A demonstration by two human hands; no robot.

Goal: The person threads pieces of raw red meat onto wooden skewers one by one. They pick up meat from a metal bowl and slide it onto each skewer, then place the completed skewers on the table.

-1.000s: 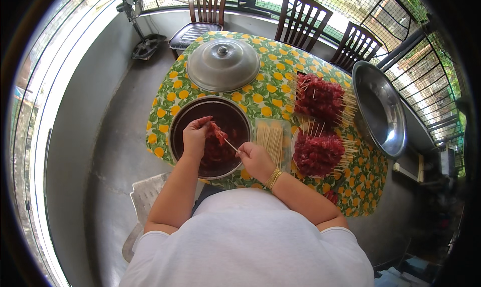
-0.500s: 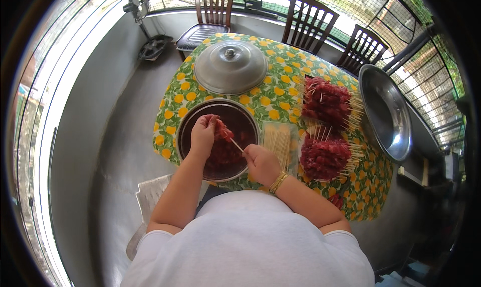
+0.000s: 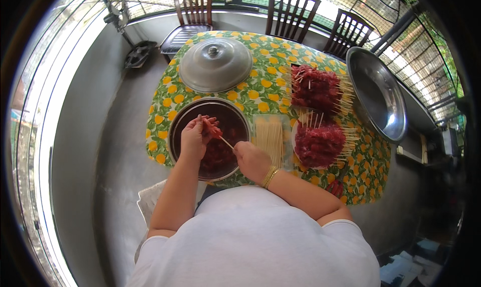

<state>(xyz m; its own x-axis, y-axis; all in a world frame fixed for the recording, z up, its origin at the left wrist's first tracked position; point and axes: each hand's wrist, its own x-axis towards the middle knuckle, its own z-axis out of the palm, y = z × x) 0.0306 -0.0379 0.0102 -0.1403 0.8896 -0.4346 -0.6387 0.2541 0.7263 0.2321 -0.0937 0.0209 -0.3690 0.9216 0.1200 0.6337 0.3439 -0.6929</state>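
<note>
Over a round metal pot [image 3: 172, 121] of dark red meat, my left hand [image 3: 194, 138] pinches a piece of raw meat [image 3: 212, 127]. My right hand [image 3: 253, 161] grips a wooden skewer [image 3: 227, 143] by its lower end, and its far end runs into that meat. Beside my right hand lies a clear tray [image 3: 287, 161] of bare skewers [image 3: 269, 136]. Farther right, two heaps of skewered meat are piled up, an upper heap [image 3: 315, 89] and a lower heap [image 3: 319, 144] on a plate. My fingertips on the meat are partly hidden.
A domed metal lid [image 3: 215, 69] rests on the lemon-patterned tablecloth [image 3: 263, 96] beyond the pot. A large metal basin [image 3: 377, 94] stands at the right edge. Red-handled scissors [image 3: 334, 188] lie near my right forearm. Wooden chairs [image 3: 293, 14] line the far side.
The view has shifted, so the table sits slightly more to the left. My left fingers have spread a little around the meat on the skewer; both hands stay over or beside the pot.
</note>
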